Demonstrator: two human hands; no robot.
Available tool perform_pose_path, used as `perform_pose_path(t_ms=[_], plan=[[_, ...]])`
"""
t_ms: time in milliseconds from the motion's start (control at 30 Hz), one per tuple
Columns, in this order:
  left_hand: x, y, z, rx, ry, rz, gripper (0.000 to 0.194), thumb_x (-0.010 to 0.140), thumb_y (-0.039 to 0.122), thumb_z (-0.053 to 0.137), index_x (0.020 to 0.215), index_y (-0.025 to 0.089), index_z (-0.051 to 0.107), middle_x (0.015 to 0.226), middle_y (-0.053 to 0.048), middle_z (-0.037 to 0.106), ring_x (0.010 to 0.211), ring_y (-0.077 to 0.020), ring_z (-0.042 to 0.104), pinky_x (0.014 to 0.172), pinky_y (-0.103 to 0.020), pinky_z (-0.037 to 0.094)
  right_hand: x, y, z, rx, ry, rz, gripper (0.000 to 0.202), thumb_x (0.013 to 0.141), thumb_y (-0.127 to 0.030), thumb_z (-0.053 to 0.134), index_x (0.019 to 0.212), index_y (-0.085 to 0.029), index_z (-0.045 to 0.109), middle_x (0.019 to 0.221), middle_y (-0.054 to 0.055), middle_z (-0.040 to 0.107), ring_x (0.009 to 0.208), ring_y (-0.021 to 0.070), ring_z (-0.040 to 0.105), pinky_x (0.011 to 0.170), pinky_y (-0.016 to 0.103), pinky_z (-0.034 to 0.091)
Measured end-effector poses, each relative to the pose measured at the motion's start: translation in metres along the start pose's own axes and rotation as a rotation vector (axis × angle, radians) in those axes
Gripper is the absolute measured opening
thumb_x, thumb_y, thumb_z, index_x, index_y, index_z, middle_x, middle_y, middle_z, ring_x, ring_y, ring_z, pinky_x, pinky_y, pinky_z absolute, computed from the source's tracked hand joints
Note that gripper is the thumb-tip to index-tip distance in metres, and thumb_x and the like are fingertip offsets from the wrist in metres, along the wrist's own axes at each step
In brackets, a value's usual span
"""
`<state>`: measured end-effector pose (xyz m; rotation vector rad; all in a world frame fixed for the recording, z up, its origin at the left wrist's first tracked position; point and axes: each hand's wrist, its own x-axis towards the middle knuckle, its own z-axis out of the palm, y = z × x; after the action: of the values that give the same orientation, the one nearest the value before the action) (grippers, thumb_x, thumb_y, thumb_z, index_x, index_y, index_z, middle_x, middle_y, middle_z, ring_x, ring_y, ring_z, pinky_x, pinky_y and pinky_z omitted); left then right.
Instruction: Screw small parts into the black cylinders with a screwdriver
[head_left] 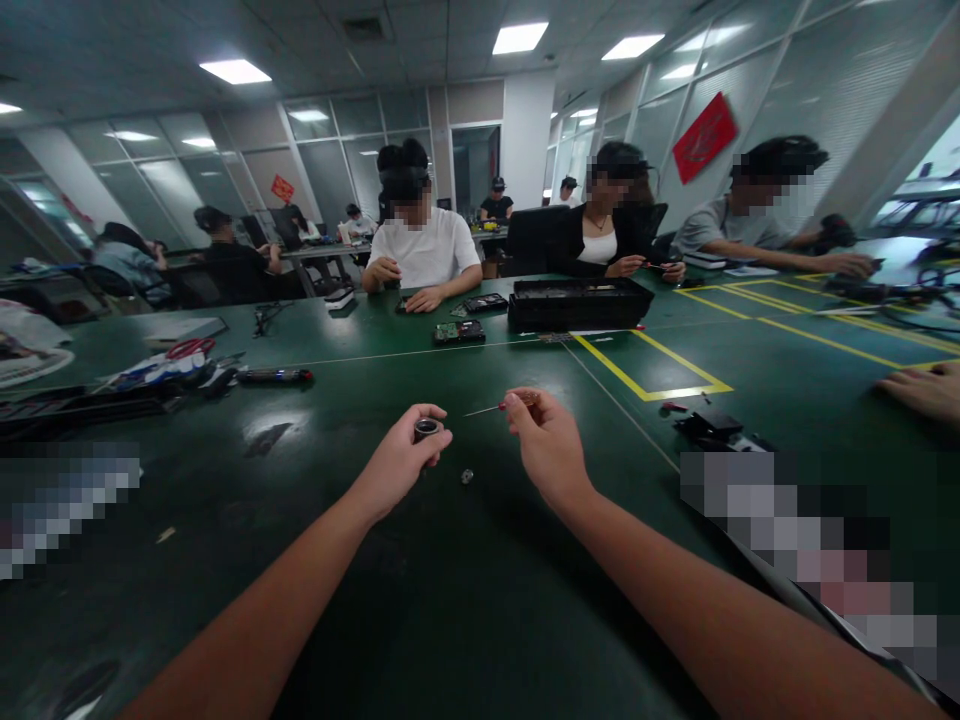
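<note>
Between the thumb and fingers of my left hand point(407, 450) is a small dark cylindrical part point(426, 428), its round open end facing up. My right hand point(549, 440) pinches a thin screwdriver point(487, 411) with a red collar; its metal shaft points left toward the cylindrical part and does not touch it. Below and between both hands, a small metallic piece point(467, 477) lies on the green table point(450, 600).
A black bin point(581, 303) and a circuit board unit point(459, 332) stand at the back. Left lie a dark screwdriver point(275, 376) and red-handled scissors point(190, 348). Black parts point(712, 427) lie right. People sit across the table; another person's hand point(922, 390) rests at the right edge.
</note>
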<state>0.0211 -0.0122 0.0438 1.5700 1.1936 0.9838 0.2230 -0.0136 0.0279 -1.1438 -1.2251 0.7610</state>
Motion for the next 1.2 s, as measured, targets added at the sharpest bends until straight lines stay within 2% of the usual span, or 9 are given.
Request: perform_pose_path(t_ms=[100,167,300,400,567,767,967,1100,1200], plan=[[-0.007,0.002,0.003,0.486,-0.124,0.120,0.026,0.087,0.043,0.063,0.103,0.021,0.066,0.097,-0.005,0.065,0.087,-0.0218,0.060,0.078,-0.035,0.045,0.000,0.001,0.000,-0.004,-0.002,-0.011,0.030,0.091,-0.048,0.059,0.100,-0.021,0.068,0.081,0.002,0.065,0.071,0.0173,0.058,0.066,0.032,0.045],[-0.010,-0.001,0.006,0.699,-0.207,0.192,0.024,0.091,0.040,0.059,0.107,0.024,0.068,0.103,-0.005,0.066,0.093,-0.0230,0.061,0.081,-0.036,0.045,0.000,0.001,0.001,-0.004,-0.006,-0.008,0.031,0.091,-0.048,0.059,0.100,-0.020,0.068,0.080,0.002,0.065,0.071,0.0173,0.058,0.066,0.032,0.045],[-0.012,-0.010,0.014,0.955,-0.320,0.227,0.037,0.092,0.043,0.057,0.125,0.029,0.063,0.109,-0.005,0.065,0.090,-0.0235,0.063,0.073,-0.035,0.045,-0.001,-0.001,0.001,0.006,-0.007,0.003,0.029,0.091,-0.047,0.060,0.098,-0.020,0.068,0.079,0.002,0.065,0.070,0.0172,0.059,0.066,0.031,0.046],[-0.012,-0.013,0.016,1.018,-0.355,0.215,0.035,0.093,0.044,0.055,0.124,0.030,0.065,0.110,-0.004,0.065,0.091,-0.0234,0.064,0.071,-0.034,0.045,-0.001,-0.002,0.001,0.003,-0.011,0.004,0.028,0.091,-0.047,0.060,0.098,-0.020,0.068,0.079,0.002,0.065,0.071,0.0174,0.059,0.065,0.031,0.046],[-0.012,-0.011,0.014,0.980,-0.315,0.159,0.038,0.092,0.039,0.056,0.128,0.028,0.063,0.112,-0.006,0.066,0.098,-0.0245,0.064,0.077,-0.035,0.046,-0.002,-0.003,0.002,0.000,-0.017,0.011,0.029,0.090,-0.047,0.059,0.097,-0.021,0.069,0.082,0.003,0.067,0.072,0.0185,0.061,0.067,0.033,0.047],[-0.011,-0.010,0.013,0.946,-0.304,0.143,0.027,0.092,0.039,0.054,0.112,0.028,0.069,0.107,-0.005,0.068,0.093,-0.0246,0.064,0.073,-0.035,0.045,-0.002,-0.004,0.003,-0.009,-0.023,0.019,0.029,0.089,-0.048,0.060,0.095,-0.021,0.069,0.080,0.003,0.067,0.071,0.0185,0.061,0.066,0.033,0.047],[-0.009,-0.005,0.002,0.618,-0.187,0.079,0.029,0.090,0.040,0.059,0.112,0.026,0.071,0.106,-0.004,0.072,0.095,-0.0227,0.065,0.081,-0.034,0.047,-0.003,-0.005,0.001,-0.025,-0.037,0.033,0.030,0.090,-0.048,0.059,0.097,-0.020,0.068,0.080,0.003,0.066,0.072,0.0184,0.061,0.067,0.033,0.048],[-0.004,-0.002,-0.010,0.409,-0.104,-0.024,0.036,0.088,0.043,0.061,0.117,0.023,0.070,0.090,-0.004,0.071,0.072,-0.0176,0.063,0.069,-0.031,0.046,-0.003,-0.004,0.001,-0.040,-0.054,0.040,0.030,0.091,-0.048,0.058,0.099,-0.021,0.069,0.083,0.004,0.067,0.074,0.0188,0.061,0.068,0.033,0.048],[0.000,-0.002,-0.019,0.217,-0.018,-0.068,0.042,0.087,0.044,0.062,0.122,0.021,0.068,0.093,-0.005,0.069,0.066,-0.0143,0.058,0.059,-0.027,0.041,-0.003,-0.002,0.000,-0.046,-0.062,0.042,0.030,0.092,-0.048,0.057,0.099,-0.021,0.069,0.084,0.004,0.067,0.074,0.0188,0.061,0.068,0.033,0.048]])
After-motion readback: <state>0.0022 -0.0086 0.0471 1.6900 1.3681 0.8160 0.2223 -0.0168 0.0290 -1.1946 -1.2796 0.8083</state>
